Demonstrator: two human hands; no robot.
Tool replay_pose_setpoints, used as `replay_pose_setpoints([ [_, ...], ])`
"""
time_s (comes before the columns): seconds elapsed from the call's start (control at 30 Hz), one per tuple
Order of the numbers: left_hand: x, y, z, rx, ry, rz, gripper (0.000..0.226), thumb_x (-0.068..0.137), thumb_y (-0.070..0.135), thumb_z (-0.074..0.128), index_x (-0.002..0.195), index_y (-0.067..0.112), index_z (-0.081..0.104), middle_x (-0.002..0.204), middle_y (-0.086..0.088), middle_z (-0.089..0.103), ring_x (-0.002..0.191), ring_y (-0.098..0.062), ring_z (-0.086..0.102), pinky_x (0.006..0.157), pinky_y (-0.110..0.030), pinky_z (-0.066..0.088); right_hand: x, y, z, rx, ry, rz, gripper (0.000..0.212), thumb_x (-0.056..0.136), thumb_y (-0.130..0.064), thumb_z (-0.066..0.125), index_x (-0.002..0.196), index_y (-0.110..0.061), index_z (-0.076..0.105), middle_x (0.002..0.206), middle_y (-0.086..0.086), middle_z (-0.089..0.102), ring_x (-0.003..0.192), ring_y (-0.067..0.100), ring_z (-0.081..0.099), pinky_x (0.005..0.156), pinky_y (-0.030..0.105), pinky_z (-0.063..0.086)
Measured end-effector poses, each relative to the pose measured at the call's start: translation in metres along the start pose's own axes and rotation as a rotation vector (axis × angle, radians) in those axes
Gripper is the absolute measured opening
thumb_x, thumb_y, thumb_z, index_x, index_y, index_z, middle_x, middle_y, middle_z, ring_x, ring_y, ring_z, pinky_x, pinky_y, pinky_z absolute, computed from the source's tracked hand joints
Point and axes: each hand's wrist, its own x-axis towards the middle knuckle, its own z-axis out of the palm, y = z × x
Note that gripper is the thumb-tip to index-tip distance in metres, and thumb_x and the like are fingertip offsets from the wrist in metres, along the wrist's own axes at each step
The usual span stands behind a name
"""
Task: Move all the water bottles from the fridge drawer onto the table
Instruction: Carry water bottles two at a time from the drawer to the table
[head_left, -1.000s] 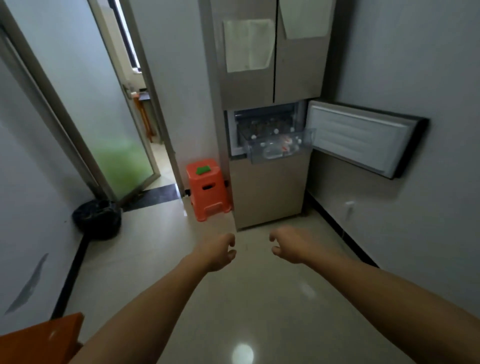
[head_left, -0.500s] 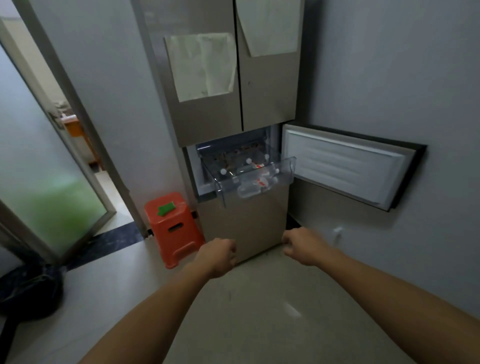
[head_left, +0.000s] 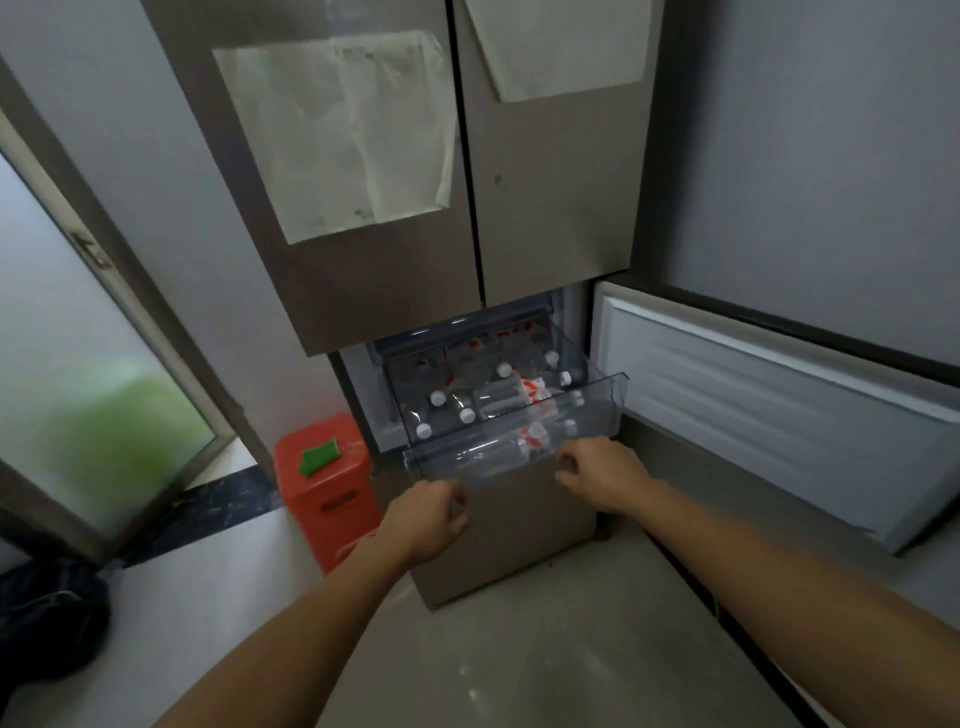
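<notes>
**bottles lie above and beyond both hands, right hand nearer**

the clear plastic water bottles with white caps and red-and-white labels (head_left: 498, 400) are all inside the transparent plastic fridge drawer (head_left: 602, 405), which stands pulled out of the fridge. most lie on their sides with the long axis running back to front, caps towards me. at least one near the front seems to lie crosswise along the front wall. none is out yet, and no table is in view.

from my fingers the bottles are up and away, past the drawer's front wall, so i judge the reach has to go over that rim and come down on a bottle, not straight ahead.

my right hand (head_left: 597, 470) sits at the lower edge of the front wall, right of its middle, fingers loosely curled with the thumb apart, holding nothing. i cannot tell whether it touches the plastic. my left hand (head_left: 428, 514) hangs lower, under the drawer's front left corner, fingers curled in loosely and empty. the right is the nearer one, closest to the crosswise bottle.

around this: the tall brown metallic fridge (head_left: 374, 291) with paper sheets on its upper doors, the white-lined lower fridge door (head_left: 779, 410) swung open to the right, and an orange plastic stool (head_left: 327, 493) on the floor at the left.
</notes>
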Motion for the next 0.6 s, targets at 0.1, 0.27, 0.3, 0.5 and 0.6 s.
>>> replay_pose_setpoints([
  [0.1, 0.038, -0.006, 0.000, -0.018, 0.013, -0.018, 0.028, 0.087, 0.032, 0.054, 0.113, 0.023, 0.060, 0.105, -0.004, 0.068, 0.102, -0.024, 0.062, 0.083, -0.034, 0.050, 0.041, 0.007, -0.002, 0.031, 0.008, -0.027, 0.027, 0.092, -0.038, 0.058, 0.113, -0.024, 0.063, 0.107, 0.002, 0.068, 0.095, 0.020, 0.063, 0.072, 0.027, 0.043],
  [0.27, 0.115, -0.018, -0.002, -0.047, 0.147, -0.015, 0.020, 0.088, 0.029, 0.053, 0.104, 0.020, 0.060, 0.101, -0.005, 0.068, 0.095, -0.027, 0.063, 0.073, -0.034, 0.047, 0.124, 0.023, -0.003, 0.072, 0.036, -0.007, 0.037, 0.087, -0.037, 0.061, 0.121, -0.022, 0.062, 0.112, 0.005, 0.068, 0.102, 0.025, 0.063, 0.080, 0.032, 0.048],
  [0.3, 0.131, -0.021, 0.000, -0.064, 0.159, -0.020, 0.019, 0.088, 0.029, 0.053, 0.103, 0.019, 0.061, 0.100, -0.005, 0.068, 0.094, -0.027, 0.063, 0.072, -0.035, 0.047, 0.142, 0.028, -0.003, 0.068, 0.035, 0.006, 0.037, 0.087, -0.035, 0.060, 0.121, -0.022, 0.062, 0.112, 0.006, 0.068, 0.102, 0.026, 0.063, 0.081, 0.033, 0.049],
  [0.5, 0.207, -0.034, 0.024, -0.136, 0.125, -0.083, 0.021, 0.091, 0.034, 0.050, 0.098, 0.018, 0.062, 0.099, -0.008, 0.069, 0.094, -0.030, 0.063, 0.070, -0.034, 0.047, 0.242, 0.063, -0.001, 0.041, -0.029, 0.096, 0.033, 0.090, -0.036, 0.058, 0.114, -0.014, 0.061, 0.110, 0.013, 0.067, 0.097, 0.032, 0.063, 0.078, 0.036, 0.052],
  [0.6, 0.229, -0.036, 0.036, -0.186, 0.094, -0.126, 0.025, 0.093, 0.038, 0.048, 0.092, 0.017, 0.062, 0.091, -0.008, 0.070, 0.089, -0.030, 0.065, 0.070, -0.036, 0.050, 0.283, 0.078, 0.004, 0.045, -0.022, 0.142, 0.032, 0.088, -0.035, 0.059, 0.109, -0.012, 0.061, 0.105, 0.013, 0.069, 0.091, 0.031, 0.065, 0.076, 0.038, 0.054],
])
